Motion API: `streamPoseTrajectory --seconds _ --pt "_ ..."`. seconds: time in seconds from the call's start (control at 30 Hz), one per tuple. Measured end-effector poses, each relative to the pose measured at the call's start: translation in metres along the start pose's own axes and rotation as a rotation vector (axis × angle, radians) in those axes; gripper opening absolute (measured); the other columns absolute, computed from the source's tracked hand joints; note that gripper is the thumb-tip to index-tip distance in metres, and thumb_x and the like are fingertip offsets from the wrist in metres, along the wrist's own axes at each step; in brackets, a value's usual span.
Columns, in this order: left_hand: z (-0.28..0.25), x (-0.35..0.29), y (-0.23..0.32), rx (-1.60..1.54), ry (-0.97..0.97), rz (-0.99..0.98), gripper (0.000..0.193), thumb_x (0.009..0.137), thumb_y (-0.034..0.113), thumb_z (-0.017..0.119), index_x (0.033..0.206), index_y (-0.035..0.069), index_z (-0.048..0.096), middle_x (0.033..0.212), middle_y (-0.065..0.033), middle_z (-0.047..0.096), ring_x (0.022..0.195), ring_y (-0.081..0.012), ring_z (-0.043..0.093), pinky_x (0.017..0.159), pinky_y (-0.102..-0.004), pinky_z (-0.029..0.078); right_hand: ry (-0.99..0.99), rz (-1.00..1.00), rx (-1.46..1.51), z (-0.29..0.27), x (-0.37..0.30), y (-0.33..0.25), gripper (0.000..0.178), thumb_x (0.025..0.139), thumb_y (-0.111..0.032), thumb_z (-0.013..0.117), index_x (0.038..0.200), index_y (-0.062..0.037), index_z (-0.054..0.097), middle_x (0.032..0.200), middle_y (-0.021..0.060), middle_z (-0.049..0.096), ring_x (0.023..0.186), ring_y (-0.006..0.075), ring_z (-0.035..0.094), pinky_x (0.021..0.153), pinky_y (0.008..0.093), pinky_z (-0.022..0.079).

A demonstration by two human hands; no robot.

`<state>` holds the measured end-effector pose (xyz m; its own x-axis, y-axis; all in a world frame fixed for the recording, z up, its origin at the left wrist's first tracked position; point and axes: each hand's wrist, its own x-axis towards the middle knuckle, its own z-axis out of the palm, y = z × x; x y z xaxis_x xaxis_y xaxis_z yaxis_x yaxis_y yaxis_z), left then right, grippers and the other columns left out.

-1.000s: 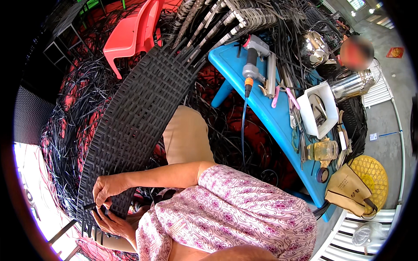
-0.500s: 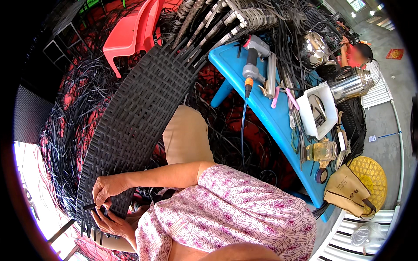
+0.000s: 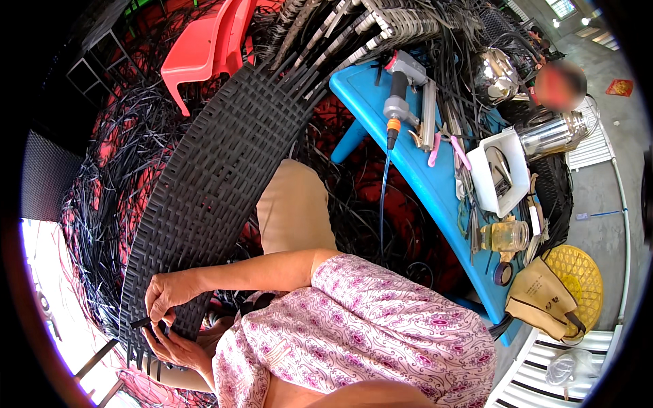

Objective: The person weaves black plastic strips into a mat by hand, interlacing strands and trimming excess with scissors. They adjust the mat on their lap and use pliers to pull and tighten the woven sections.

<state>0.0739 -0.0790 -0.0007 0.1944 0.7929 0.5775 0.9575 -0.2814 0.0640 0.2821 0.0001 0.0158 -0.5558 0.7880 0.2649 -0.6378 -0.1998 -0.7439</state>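
Observation:
A long curved panel of black woven plastic wicker (image 3: 214,170) slants across the left side, its lower end under my hands. My right hand (image 3: 169,296) is closed in a pinch near the panel's lower left edge. A short dark strip (image 3: 141,323) sticks out to the left from between its fingers. Just below, my left hand (image 3: 180,351) rests against the woven surface with fingers stretched out and fingertips close to that strip. Loose strip ends (image 3: 139,355) hang from the panel's bottom edge.
A blue table (image 3: 415,173) at the right bears a grey air tool (image 3: 398,95) with a hose, pink-handled pliers (image 3: 445,146), a white bin (image 3: 500,173) and a glass jar (image 3: 507,236). Tangled black strips (image 3: 102,224) cover the left floor near a red chair (image 3: 204,51).
My hands and the strip stay almost in place. The view has shifted slightly, and the person at the far right has changed posture.

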Motion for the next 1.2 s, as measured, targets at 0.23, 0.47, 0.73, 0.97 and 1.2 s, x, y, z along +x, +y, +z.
streamPoseTrajectory --seconds 0.23,0.47,0.73,0.97,1.2 --pt "0.0007 -0.0017 -0.0006 0.010 -0.011 -0.017 0.043 0.109 0.030 0.040 0.139 0.007 0.062 0.151 -0.0156 0.051 0.138 -0.0326 0.048 0.111 -0.0495 0.034 0.006 0.006 -0.007 0.0002 -0.0003 0.0017 0.019 0.092 -0.014 0.073 0.091 0.0048 0.075 0.073 0.0091 0.071 0.066 0.0151 0.069 0.062 0.0275 0.055" --pt "0.0022 -0.0014 0.0007 0.010 0.005 -0.002 0.043 0.109 0.030 0.041 0.139 0.007 0.062 0.151 -0.0151 0.051 0.138 -0.0325 0.048 0.111 -0.0489 0.034 0.000 0.003 -0.023 -0.0005 -0.0014 0.0001 0.020 0.092 -0.014 0.073 0.092 0.0050 0.075 0.073 0.0094 0.071 0.066 0.0153 0.069 0.062 0.0279 0.055" --pt "0.0032 -0.0049 -0.0037 0.013 0.008 -0.017 0.044 0.109 0.032 0.041 0.139 0.008 0.062 0.151 -0.0148 0.051 0.138 -0.0326 0.048 0.110 -0.0486 0.035 -0.002 0.002 0.000 0.0005 -0.0026 -0.0001 0.019 0.091 -0.012 0.073 0.093 0.0058 0.075 0.074 0.0099 0.071 0.065 0.0160 0.068 0.063 0.0287 0.055" --pt "0.0023 -0.0011 -0.0001 0.010 0.006 -0.006 0.045 0.109 0.035 0.040 0.139 0.009 0.062 0.151 -0.0141 0.051 0.137 -0.0327 0.049 0.110 -0.0486 0.035 -0.002 0.007 -0.019 0.0005 -0.0011 0.0003 0.019 0.091 -0.013 0.073 0.093 0.0059 0.075 0.075 0.0089 0.071 0.066 0.0149 0.067 0.065 0.0293 0.054" --pt "0.0030 -0.0047 -0.0024 -0.010 0.004 -0.045 0.047 0.108 0.039 0.040 0.142 0.014 0.061 0.151 -0.0127 0.052 0.137 -0.0311 0.048 0.112 -0.0484 0.033 0.034 -0.006 -0.054 0.0036 -0.0027 -0.0012 0.017 0.091 -0.011 0.072 0.090 0.0061 0.074 0.073 0.0103 0.071 0.065 0.0176 0.069 0.063 0.0301 0.055"
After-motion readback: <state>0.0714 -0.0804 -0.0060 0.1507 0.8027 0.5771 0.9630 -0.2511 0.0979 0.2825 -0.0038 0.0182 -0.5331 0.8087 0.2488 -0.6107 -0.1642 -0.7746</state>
